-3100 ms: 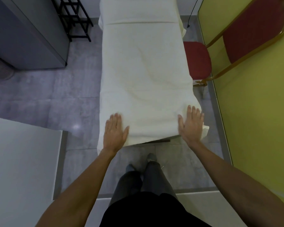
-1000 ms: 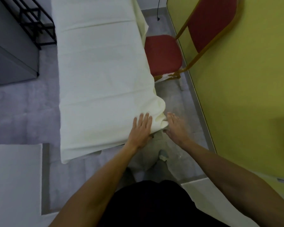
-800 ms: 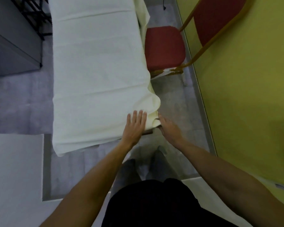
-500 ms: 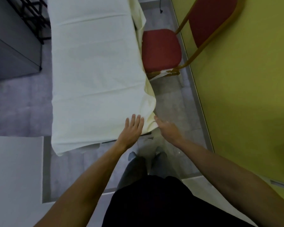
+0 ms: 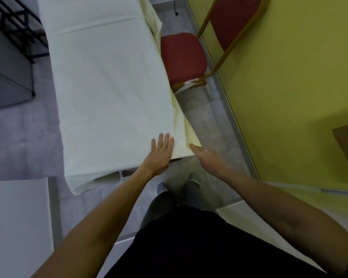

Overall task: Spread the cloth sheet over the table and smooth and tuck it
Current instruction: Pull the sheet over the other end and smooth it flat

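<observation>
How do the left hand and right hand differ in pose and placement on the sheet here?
The left hand lies flat on top of the sheet, fingers straight; the right hand is off the top, beside the corner. The left hand contacts the top surface; the right hand touches only the hanging flap, its grip unclear. Both are at the same near corner.

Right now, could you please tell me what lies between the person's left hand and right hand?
In the head view, the hanging corner fold of the cloth sheet lies between the left hand, flat on top, and the right hand.
</observation>
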A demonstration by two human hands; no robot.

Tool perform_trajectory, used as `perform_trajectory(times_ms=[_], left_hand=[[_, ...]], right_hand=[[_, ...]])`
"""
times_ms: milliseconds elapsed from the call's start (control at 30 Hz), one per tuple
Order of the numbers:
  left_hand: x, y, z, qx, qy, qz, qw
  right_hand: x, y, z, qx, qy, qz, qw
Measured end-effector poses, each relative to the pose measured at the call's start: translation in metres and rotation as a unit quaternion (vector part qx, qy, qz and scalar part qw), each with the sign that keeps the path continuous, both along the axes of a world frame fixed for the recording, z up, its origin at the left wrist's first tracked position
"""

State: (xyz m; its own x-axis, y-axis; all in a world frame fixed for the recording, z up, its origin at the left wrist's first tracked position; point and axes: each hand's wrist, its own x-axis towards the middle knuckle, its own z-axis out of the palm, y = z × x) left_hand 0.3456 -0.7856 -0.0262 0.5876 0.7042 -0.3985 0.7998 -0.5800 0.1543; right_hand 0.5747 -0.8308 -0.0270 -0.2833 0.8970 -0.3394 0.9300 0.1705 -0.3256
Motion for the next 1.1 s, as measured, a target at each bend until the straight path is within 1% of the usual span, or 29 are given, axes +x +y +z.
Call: perform_trajectory(times_ms=[200,300,367,500,567,667,767,833,1000,1100], left_hand=[[-0.005,-0.011,-0.003,-0.019,0.013,-0.006,1.000],[-0.006,-0.012,-0.007,-0.029,0.016,-0.005,0.999],[-0.009,-0.010,-0.012,-0.019,0.017,-0.009,1.000],[-0.011,-0.003,-0.014,-0.005,0.015,0.007,1.000],[-0.007,0.004,-0.013,-0.002,0.010,0.024,1.000],[-0.002,0.017,-0.016,0.012,0.004,0.044,0.999],[0.001,0.030,-0.020,0.024,0.004,0.047,0.999],[0.004,0.036,-0.021,0.028,0.006,0.031,0.999],[0.018,0.044,-0.035,0.051,-0.002,0.018,0.999],[0.021,0.042,-0.041,0.067,0.007,0.012,0.998]], right_hand=[[0.002,-0.016,-0.007,0.010,-0.022,0.023,0.999],[0.001,-0.018,-0.013,-0.004,-0.031,0.021,0.999],[0.000,-0.016,-0.016,-0.009,-0.036,0.010,0.999],[0.002,-0.007,-0.019,-0.047,-0.022,-0.027,0.998],[-0.002,0.000,-0.019,-0.041,-0.012,-0.037,0.998],[-0.014,0.018,-0.018,-0.006,0.016,-0.062,0.998],[-0.024,0.043,-0.016,0.016,0.038,-0.055,0.998],[-0.031,0.057,-0.015,0.018,0.048,-0.052,0.997],[-0.038,0.077,-0.020,0.000,0.011,-0.007,1.000],[-0.034,0.073,-0.035,-0.004,0.008,0.003,1.000]])
